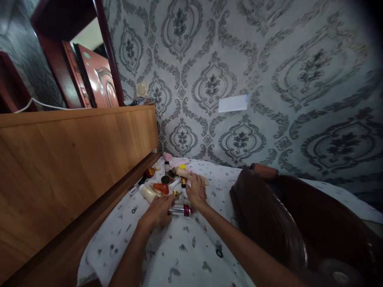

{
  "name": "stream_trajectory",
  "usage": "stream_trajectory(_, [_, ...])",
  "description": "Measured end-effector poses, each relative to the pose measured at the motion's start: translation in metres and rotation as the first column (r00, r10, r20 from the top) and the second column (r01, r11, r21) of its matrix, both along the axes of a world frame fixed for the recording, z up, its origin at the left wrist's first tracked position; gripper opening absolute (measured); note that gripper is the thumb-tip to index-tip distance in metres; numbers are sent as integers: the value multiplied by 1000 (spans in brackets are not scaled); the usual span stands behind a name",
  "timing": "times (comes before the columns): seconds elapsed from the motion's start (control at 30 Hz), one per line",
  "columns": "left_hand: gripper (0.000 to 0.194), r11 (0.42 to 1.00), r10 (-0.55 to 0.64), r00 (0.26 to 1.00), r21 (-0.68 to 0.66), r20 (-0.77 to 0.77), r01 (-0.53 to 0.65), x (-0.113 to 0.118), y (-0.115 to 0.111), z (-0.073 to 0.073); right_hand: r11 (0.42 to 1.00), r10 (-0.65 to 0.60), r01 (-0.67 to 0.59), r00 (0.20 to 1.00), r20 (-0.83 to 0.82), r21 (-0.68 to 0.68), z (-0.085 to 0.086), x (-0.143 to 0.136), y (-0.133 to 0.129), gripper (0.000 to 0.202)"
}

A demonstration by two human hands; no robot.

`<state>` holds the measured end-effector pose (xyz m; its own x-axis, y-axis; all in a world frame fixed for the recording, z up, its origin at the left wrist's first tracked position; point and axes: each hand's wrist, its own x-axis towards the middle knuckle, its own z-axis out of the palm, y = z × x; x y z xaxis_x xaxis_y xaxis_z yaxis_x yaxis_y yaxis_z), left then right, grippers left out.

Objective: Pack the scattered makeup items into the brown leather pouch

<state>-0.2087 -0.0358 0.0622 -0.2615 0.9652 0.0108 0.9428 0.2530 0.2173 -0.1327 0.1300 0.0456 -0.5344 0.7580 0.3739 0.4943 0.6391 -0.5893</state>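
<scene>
Over the near side of a pile of cosmetics, my left hand [158, 210] is closed around one end of a silver bottle with a red cap [181, 210]. A cream-coloured tube [147, 193] lies just beyond its knuckles. To the right, my right hand [196, 191] has its fingers apart, their tips at a beige tube [183, 172]. Its thumb is beside a small white round item [184, 191]. Between the hands lie an orange-brown bottle [161, 187], a small gold item [176, 194] and a dark bottle with a gold band [183, 182].
A large dark brown leather bag [257, 211] stands open at the right. The wooden bed board [89, 159] runs along the left, the patterned wall [209, 131] behind. Further items include a dark round lid [165, 179], a red-and-gold jar [150, 172] and a pink bottle [167, 156].
</scene>
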Motion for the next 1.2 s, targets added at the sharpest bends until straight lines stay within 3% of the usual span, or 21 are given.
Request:
stream_trajectory(0.2, [37,998,-21,999,57,-50,24,6,3,-7,992,18,-47,971,238,118,5,-18,31,52])
stream_trajectory(0.43, [32,994,12,994,109,-105,-1,13,7,-9,962,57,-176,875,480,207,4,-18,62,48])
stream_trajectory(0.53, [26,994,-10,995,107,-98,20,13,6,-7,934,73,-249,835,545,257,8,-15,68,39])
stream_trajectory(0.7, [23,996,-46,996,75,-72,51,8,5,-6,851,158,-428,761,629,304,17,-3,72,41])
stream_trajectory(0.8, [22,997,-46,997,67,-60,49,6,4,-4,823,194,-484,731,654,298,23,4,75,38])
stream_trajectory(0.97, [29,995,-46,999,87,-8,46,7,1,-2,846,208,-464,741,639,263,33,-1,80,28])
stream_trajectory(1.1, [47,991,-42,999,126,4,41,8,3,-7,880,212,-399,815,540,257,41,-33,72,36])
stream_trajectory(1.2, [45,985,-31,999,168,-38,37,12,8,-12,899,252,-385,844,474,208,41,-73,61,36])
